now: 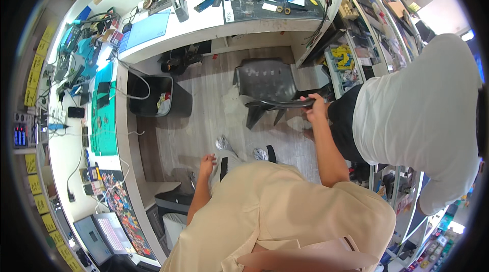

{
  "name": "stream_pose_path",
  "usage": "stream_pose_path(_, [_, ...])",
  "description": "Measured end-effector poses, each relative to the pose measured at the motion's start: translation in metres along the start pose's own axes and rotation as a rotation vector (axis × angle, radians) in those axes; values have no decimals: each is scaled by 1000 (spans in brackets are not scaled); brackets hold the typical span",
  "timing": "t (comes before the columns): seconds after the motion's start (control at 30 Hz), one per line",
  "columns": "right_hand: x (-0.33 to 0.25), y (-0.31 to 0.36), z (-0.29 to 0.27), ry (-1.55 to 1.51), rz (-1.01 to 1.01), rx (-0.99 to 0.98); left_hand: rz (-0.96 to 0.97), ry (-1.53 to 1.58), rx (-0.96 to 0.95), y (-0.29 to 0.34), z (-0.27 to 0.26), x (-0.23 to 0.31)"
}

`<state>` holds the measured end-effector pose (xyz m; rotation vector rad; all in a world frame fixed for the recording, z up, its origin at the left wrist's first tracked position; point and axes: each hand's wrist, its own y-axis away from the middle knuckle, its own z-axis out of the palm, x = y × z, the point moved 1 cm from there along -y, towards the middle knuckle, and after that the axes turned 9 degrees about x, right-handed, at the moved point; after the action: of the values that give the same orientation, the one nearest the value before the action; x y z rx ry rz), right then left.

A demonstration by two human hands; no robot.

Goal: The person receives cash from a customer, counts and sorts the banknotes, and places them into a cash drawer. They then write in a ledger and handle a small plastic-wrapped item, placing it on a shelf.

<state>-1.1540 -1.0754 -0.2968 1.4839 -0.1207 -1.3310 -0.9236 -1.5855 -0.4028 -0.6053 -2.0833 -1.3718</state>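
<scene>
My right hand (317,109) is closed around the top edge of the backrest of a black chair (266,79). The chair stands on the wooden floor in front of the far workbench, its seat toward the bench and its backrest toward me. Part of its legs is hidden beneath it. My left hand (207,164) hangs low at my left side, holding nothing, its fingers loosely bent and a little apart. Both my shoes show on the floor below me.
Another person in a white shirt (417,109) stands close on my right, beside shelves. A black bin (179,103) stands left of the chair. Workbenches run along the far side and left, bearing a blue mat (147,30), a green mat (105,134) and an open laptop (104,236).
</scene>
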Motion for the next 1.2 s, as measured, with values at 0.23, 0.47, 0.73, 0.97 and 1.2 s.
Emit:
stream_pose_path(0.23, [-24, -90, 10, -142, -75, 108, -68, -247, -60, -73, -67, -20])
stream_pose_path(0.47, [-61, -130, -15, -138, -88, 253, 153, -220, -96, -198, -117, 149])
stream_pose_path(0.73, [-41, -90, 10, 656, -841, 1024, 703, -136, -201, -259, 5, 475])
stream_pose_path(0.97, [-185, -163, 211, 713, -1000, 249, 821, -72, -409, -260, 243, 634])
stream_pose_path(1.2, [-298, -316, 399, 1261, -1253, 10, 1059, -398, 34, -321, 416, 732])
